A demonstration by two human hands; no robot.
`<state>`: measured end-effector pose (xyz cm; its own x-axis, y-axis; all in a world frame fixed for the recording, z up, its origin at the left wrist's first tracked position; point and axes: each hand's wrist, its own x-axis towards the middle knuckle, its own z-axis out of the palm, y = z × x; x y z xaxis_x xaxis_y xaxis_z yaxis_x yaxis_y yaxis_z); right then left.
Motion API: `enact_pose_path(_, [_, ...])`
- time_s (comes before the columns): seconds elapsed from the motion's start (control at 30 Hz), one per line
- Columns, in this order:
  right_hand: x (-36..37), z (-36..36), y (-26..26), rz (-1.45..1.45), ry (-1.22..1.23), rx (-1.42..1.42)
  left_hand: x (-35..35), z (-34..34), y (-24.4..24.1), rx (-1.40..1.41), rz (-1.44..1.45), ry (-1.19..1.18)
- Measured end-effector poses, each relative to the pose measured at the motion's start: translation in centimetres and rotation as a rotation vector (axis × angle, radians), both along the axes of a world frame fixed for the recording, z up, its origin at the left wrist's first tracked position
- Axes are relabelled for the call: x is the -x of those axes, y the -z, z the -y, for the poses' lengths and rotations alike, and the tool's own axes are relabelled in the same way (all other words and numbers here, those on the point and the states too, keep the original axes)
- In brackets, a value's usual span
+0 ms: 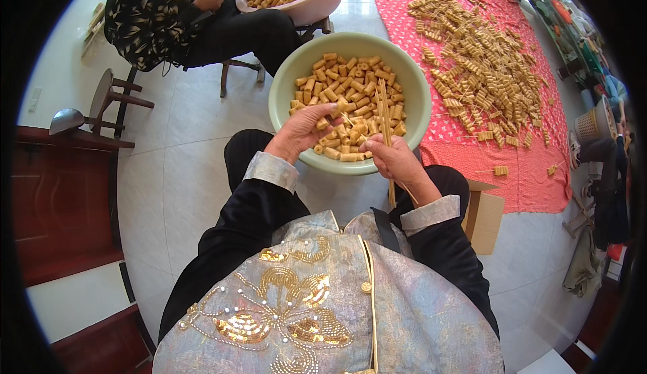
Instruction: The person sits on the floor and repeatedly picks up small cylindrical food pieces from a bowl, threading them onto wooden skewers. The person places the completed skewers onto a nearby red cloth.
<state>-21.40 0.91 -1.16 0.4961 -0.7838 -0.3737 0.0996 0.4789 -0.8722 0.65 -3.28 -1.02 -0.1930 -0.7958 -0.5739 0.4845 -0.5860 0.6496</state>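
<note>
A pale green plastic basin [280,116] filled with short tan tube-shaped food pieces [349,83] stands before my knees. Over its near left part, my left hand [303,126] grips a tan piece [342,104] between thumb and fingers, and another lies against its lower fingers. My right hand [395,159] holds a bundle of thin wooden skewers [385,116], which slants up over the basin. From its fingertips one thin skewer [347,119] seems to point towards the piece in my left hand; whether it pierces the piece is hard to tell.
Right of the basin, many skewered pieces [475,65] are heaped on a red patterned cloth [530,192]. A cardboard box [488,220] sits by my right knee. Across from me a seated person [151,20] works beside a pink basin [323,7]. A wooden stool [103,101] stands left.
</note>
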Motion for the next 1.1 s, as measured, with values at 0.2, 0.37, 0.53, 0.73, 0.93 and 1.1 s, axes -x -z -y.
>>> enact_pose_path(0.2, [-0.1, 0.2, 0.4, 0.02, 0.179, -0.03, 2.8, -1.0, 1.4, -0.05, 0.019, 0.016])
enact_pose_path(0.37, [0.3, 0.3, 0.3, 0.004, 0.151, -0.068, 1.3, 0.1, 1.7, -0.066, -0.057, -0.115])
enact_pose_path(0.53, [-0.1, 0.2, 0.2, -0.007, 0.049, -0.032, 1.0, 0.2, 1.9, -0.051, -0.012, -0.212])
enact_pose_path(0.73, [0.0, 0.0, 0.0, -0.046, -0.008, -0.027, 0.5, 0.6, 2.6, -0.068, -0.005, -0.184])
enact_pose_path(0.93, [-0.1, 0.1, 0.0, -0.026, -0.02, -0.021, 0.0, 0.4, 2.6, -0.065, 0.049, -0.141])
enact_pose_path(1.1, [-0.1, 0.0, 0.0, -0.032, -0.019, -0.028, 0.1, 0.1, 1.7, -0.046, 0.054, -0.104])
